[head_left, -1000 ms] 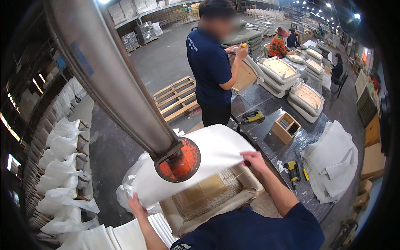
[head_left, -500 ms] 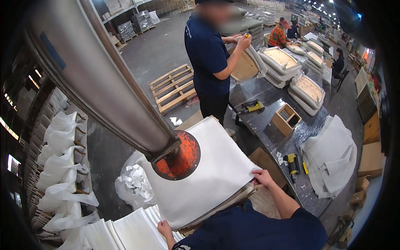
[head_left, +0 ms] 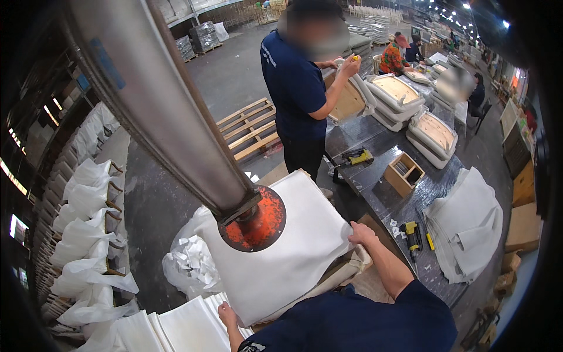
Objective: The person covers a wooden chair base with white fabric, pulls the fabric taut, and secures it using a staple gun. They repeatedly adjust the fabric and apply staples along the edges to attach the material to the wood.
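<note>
White sheet: spread between the hands, over a padded frame; orange disc overlaps it in view, contact unclear.
Left hand: fingers curled at near-left corner; grip cannot be told.
Right hand: fingers closed on right edge.

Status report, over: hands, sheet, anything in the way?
Left hand at near-left corner of white sheet; right hand at its right edge. Sheet spread out, near edge wavy. Orange-blotched round plate overlaps it in view; contact unclear.
</note>
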The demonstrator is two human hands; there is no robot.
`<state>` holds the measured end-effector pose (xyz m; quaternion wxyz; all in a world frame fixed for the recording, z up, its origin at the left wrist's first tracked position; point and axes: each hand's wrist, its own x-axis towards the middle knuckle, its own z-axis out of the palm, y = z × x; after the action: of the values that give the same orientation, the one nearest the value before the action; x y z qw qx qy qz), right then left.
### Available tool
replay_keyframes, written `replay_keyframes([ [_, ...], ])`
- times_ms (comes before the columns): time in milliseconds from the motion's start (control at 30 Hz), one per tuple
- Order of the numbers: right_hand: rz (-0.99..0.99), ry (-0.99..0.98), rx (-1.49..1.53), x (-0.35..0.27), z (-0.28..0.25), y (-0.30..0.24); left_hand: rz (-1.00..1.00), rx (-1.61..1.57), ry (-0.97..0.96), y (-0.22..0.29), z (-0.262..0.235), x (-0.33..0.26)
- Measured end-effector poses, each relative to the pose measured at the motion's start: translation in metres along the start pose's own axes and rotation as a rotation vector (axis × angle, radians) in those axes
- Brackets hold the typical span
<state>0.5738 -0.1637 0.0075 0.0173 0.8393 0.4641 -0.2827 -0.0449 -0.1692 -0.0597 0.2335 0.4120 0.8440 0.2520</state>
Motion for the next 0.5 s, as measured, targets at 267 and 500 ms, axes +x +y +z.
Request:
replay_keyframes([
  [267, 0.118, -0.321, 0.656, -0.029, 0.000, 0.043, 0.026, -0.109, -0.064, -0.021, 0.007, -0.021],
  [500, 0.019, -0.193, 0.801, 0.013, 0.031, 0.079, 0.002, -0.064, -0.161, -0.030, 0.016, -0.011],
])
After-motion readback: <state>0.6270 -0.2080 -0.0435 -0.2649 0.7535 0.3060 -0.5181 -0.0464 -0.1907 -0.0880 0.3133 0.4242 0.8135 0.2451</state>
